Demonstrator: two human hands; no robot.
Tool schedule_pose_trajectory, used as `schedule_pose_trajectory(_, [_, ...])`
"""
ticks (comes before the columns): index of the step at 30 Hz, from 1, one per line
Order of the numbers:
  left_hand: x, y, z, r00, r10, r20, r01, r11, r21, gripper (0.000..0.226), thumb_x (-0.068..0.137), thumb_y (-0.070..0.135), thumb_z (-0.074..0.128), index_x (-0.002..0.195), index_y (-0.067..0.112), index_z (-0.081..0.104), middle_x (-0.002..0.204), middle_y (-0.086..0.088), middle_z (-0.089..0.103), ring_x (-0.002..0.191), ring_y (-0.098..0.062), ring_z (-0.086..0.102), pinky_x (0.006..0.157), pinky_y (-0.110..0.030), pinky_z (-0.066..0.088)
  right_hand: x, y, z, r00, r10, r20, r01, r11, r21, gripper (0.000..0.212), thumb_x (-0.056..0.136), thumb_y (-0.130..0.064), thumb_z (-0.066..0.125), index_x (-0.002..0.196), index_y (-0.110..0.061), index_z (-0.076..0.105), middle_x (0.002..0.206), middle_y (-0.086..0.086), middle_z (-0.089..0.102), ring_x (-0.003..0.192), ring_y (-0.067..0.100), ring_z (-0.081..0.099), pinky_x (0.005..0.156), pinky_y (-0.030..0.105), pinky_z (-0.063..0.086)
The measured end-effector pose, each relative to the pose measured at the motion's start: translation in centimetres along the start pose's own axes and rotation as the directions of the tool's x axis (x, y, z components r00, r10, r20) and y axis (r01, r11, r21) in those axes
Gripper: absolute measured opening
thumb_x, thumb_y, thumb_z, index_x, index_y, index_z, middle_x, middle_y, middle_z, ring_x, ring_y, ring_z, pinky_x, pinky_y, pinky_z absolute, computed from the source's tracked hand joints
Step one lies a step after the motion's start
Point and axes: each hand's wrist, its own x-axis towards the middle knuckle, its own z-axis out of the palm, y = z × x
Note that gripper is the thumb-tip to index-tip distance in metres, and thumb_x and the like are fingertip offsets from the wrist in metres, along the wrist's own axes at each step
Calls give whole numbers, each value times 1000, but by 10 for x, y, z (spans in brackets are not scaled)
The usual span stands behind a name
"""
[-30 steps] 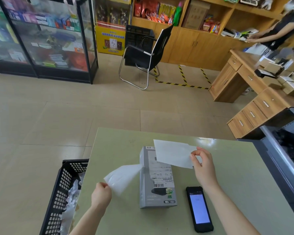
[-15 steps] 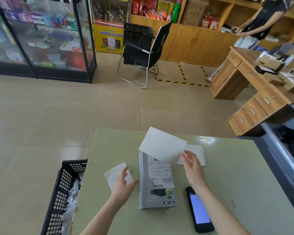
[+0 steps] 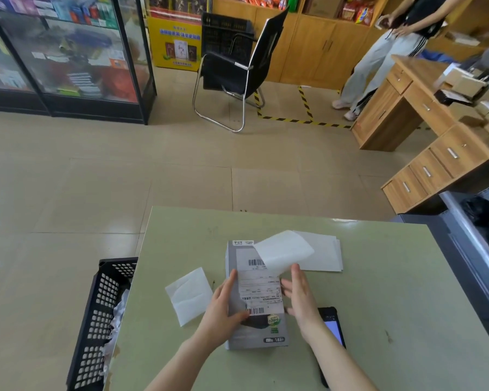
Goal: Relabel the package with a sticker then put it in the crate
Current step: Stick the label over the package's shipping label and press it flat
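Note:
The grey package (image 3: 256,331) lies flat on the green table (image 3: 393,292), with a printed shipping label on its top face. My left hand (image 3: 223,304) grips its left side, thumb pressed on the label near the lower barcode. My right hand (image 3: 299,299) hovers over the package's right edge, its fingertips pinching the lower edge of a blank white sticker (image 3: 284,251). The sticker curls up over the package's upper right corner. The black slotted crate (image 3: 96,323) stands on the floor against the table's left edge.
The peeled backing sheet (image 3: 188,294) lies on the table left of the package. A stack of white labels (image 3: 322,255) sits behind the package. A black phone (image 3: 332,327) lies partly under my right forearm. Crumpled paper fills the crate. A person stands far right by a wooden desk.
My left hand dropped the backing sheet on the table and moved onto the package. My right hand lowered the sticker from above the table to the package's label.

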Motion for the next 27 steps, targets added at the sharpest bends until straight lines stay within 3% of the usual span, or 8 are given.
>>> schedule_pose_trajectory(3, [2, 2, -2, 1000, -5, 24, 6, 1000, -18, 93, 82, 12, 65, 150, 40, 8, 151, 6, 30, 132, -7, 35, 112, -31, 34, -3, 1, 0, 999, -54, -4, 54, 998, 15, 78, 72, -80, 23, 138, -39, 32, 135, -1, 54, 113, 11, 52, 99, 39, 39])
schedule_pose_trajectory(6, [4, 9, 5, 998, -41, 45, 45, 996, -80, 90, 85, 25, 65, 148, 46, 5, 150, 2, 28, 127, -9, 37, 111, -34, 35, -12, -3, 0, 996, -83, -35, 84, 996, 15, 61, 73, -80, 22, 116, -45, 46, 123, -5, 60, 109, 8, 55, 87, 28, 37])
schedule_pose_trajectory(11, [10, 16, 20, 994, -111, 15, 112, 986, -126, 97, 78, 60, 64, 150, 40, 2, 160, 5, -13, 149, -13, -2, 117, -37, 10, -26, -9, -2, 992, -106, -73, 109, 993, 39, 80, 73, -84, 22, 123, -33, 55, 103, -21, 67, 108, 0, 58, 87, 25, 36])
schedule_pose_trajectory(15, [14, 27, 19, 986, -150, -69, 155, 986, 67, 126, 55, 83, 54, 153, 21, 6, 161, 5, -8, 148, -22, -6, 118, -42, 8, -29, -13, 0, 995, -100, -25, 101, 994, 30, 86, 70, -87, 15, 120, -33, 58, 101, -15, 72, 95, -10, 61, 81, 16, 34])
schedule_pose_trajectory(17, [14, 31, 16, 985, -151, -86, 160, 981, 109, 123, 51, 82, 56, 149, 15, 22, 159, -2, 8, 146, -24, 6, 117, -40, 14, -29, -15, -2, 996, -85, -27, 87, 994, 64, 86, 70, -86, 15, 121, -30, 56, 105, -13, 72, 99, -3, 62, 79, 16, 34])
schedule_pose_trajectory(20, [9, 30, 12, 988, -112, -104, 114, 993, 9, 72, 58, 67, 62, 117, 26, 52, 145, -4, 35, 127, -18, 35, 103, -31, 31, -28, -12, -7, 996, -55, -69, 62, 992, 108, 82, 71, -80, 19, 123, -28, 54, 126, -9, 61, 116, 4, 53, 90, 21, 33])
schedule_pose_trajectory(23, [5, 25, 11, 985, -76, -154, 69, 996, -50, 62, 80, 49, 61, 136, 31, 46, 144, 2, 44, 128, -14, 44, 102, -32, 37, -30, -4, -13, 995, -39, -93, 49, 993, 112, 88, 70, -81, 22, 140, -31, 39, 147, -13, 41, 135, 6, 33, 102, 24, 23])
schedule_pose_trajectory(27, [0, 28, 14, 978, 74, -193, -69, 997, 34, 50, 97, 27, 44, 141, 48, 33, 135, 6, 54, 123, -13, 50, 96, -31, 42, -32, 5, -14, 997, 23, -68, -13, 990, 141, 86, 70, -83, 20, 141, -37, 35, 148, -14, 38, 137, 8, 33, 111, 31, 22])
